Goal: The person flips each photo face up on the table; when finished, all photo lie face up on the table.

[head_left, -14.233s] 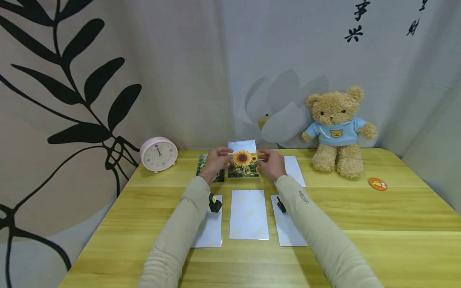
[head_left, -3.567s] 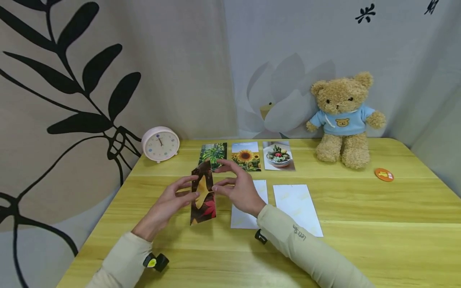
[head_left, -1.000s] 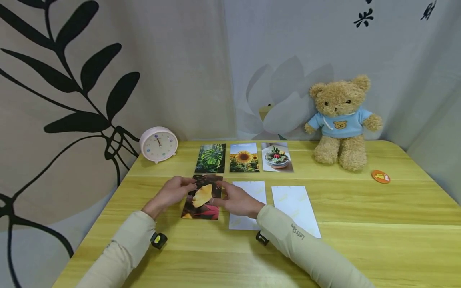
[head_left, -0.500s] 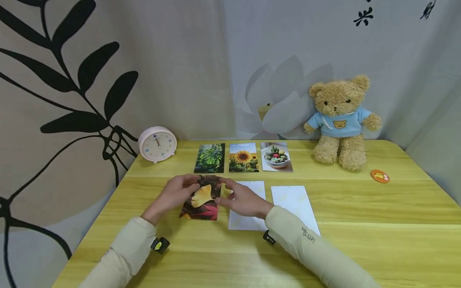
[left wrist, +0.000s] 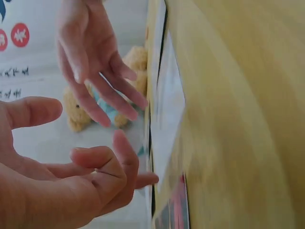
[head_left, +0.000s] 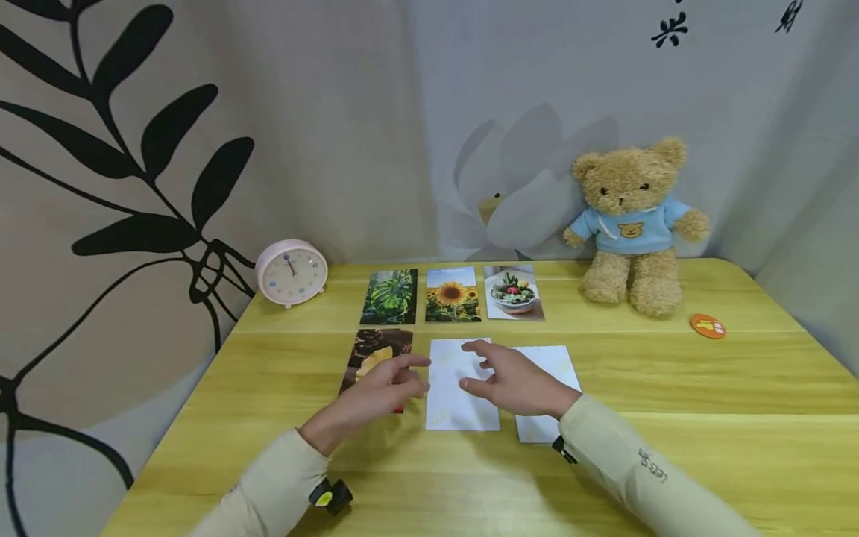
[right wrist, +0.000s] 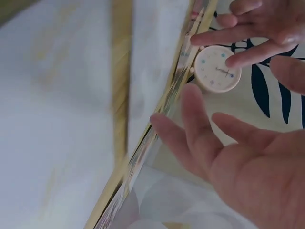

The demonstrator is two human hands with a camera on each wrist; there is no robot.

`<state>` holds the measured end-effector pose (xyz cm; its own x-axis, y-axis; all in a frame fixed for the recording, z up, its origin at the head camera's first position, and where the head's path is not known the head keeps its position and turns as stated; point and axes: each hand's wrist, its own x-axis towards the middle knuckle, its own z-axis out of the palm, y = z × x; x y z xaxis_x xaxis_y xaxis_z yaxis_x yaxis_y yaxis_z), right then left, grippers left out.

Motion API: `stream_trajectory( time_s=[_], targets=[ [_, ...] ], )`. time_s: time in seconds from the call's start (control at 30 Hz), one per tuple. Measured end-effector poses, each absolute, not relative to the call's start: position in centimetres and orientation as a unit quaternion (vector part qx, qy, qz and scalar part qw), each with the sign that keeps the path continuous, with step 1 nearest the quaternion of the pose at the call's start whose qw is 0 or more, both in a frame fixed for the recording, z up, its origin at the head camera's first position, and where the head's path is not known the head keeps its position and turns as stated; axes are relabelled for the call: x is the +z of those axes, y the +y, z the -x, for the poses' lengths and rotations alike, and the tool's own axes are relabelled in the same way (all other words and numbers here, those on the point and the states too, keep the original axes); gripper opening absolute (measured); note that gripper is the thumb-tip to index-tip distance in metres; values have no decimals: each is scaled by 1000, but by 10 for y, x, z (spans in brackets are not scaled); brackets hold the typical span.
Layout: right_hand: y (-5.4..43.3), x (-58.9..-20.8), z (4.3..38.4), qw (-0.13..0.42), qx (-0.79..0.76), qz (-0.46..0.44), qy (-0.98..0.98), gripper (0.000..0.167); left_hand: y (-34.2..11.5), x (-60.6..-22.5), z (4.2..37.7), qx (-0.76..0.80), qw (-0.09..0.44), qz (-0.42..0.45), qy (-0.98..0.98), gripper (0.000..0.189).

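Both of my hands hover over the middle white card [head_left: 446,395], which lies white side up in the front row. My right hand [head_left: 523,380] is over its right half, fingers spread and bent slightly, holding nothing. At its left edge my left hand [head_left: 372,399] extends loose fingers, also without anything in its grasp; its little fingers partly curl in the left wrist view. Beneath the left hand lies a photo card with a yellow leaf [head_left: 365,347], partly covered. Another white card [head_left: 562,364] lies under my right wrist.
Behind them is a row of face-up photo cards: green foliage [head_left: 389,297], a sunflower [head_left: 453,294] and a cactus bowl [head_left: 514,293]. A pink clock [head_left: 291,273] stands back left. A teddy bear [head_left: 631,231] sits back right, near an orange disc [head_left: 708,326].
The sunflower, cactus bowl and yellow leaf cards have come to lie face up. In the last half second both hands have let go of the leaf card and moved right.
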<state>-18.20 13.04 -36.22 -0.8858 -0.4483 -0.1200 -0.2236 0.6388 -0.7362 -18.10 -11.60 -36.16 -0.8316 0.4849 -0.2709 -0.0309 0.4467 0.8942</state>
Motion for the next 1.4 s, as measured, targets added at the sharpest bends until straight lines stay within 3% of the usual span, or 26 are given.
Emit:
stream_trajectory(
  time_s=[0.43,0.9,1.4],
  targets=[
    [142,-375,173,131,-342,211,906,62,-103,-366,164,375,226,-204,876,56],
    [133,-379,173,110,-282,208,930,76,-108,-366,176,514,215,-100,824,49],
    [125,-384,176,50,-284,244,926,69,-104,-373,189,598,207,-100,768,51]
  ],
)
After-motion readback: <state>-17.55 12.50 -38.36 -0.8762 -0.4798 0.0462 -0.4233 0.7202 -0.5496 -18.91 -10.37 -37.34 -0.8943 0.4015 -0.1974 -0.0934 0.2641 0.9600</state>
